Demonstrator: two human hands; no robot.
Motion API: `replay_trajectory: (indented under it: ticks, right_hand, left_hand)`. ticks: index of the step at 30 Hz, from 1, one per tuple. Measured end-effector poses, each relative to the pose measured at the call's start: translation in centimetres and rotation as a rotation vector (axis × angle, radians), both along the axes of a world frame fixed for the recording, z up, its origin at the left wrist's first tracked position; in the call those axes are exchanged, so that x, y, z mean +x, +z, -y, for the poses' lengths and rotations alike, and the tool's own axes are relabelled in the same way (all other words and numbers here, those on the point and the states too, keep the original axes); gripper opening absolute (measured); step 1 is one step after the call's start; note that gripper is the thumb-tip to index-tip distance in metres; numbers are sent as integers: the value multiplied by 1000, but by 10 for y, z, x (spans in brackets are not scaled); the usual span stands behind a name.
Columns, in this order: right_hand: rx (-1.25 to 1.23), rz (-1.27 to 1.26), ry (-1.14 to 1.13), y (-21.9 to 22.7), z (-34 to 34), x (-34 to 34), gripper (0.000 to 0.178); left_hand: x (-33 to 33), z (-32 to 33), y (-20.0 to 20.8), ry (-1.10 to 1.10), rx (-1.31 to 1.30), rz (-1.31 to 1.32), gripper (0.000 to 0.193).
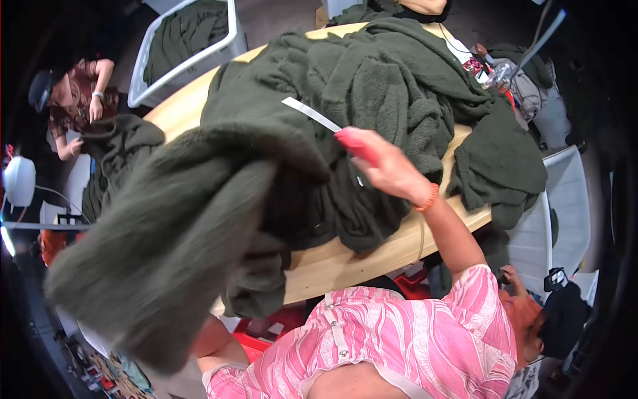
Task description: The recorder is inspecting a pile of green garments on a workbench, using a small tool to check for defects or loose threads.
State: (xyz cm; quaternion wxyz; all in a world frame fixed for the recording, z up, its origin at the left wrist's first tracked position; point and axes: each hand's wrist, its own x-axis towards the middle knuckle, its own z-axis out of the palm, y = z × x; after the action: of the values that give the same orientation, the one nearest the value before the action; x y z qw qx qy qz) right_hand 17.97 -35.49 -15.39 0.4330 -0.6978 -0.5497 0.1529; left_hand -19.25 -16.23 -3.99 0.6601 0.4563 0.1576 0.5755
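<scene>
In my right hand, fingers are closed around a red-handled tool with a narrow, flat, pale strip sticking out over the cloth. An orange band circles that wrist. My left forearm passes behind a raised dark green fleece piece, which hides the hand, so its fingers cannot be made out. This fleece is blurred and hangs in the air past the table's near left edge. Below and beyond the tool, a large heap of the same green fleece covers much of the pale wooden table.
A white bin of green fleece stands behind the table. More fleece hangs over the right edge beside another white bin. At the left, a co-worker handles dark cloth. Another person in a dark cap is at lower right.
</scene>
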Motion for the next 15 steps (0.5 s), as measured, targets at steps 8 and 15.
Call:
replay_trajectory:
  ticks: [8, 15]
  right_hand:
    - [-380, -367, 939, 19, 2, -48, 51]
    - [-422, -409, 335, -13, 78, -9, 53]
  left_hand:
    - [79, -96, 70, 236, 239, -213, 31]
    - [157, -154, -68, -484, -477, -124, 28]
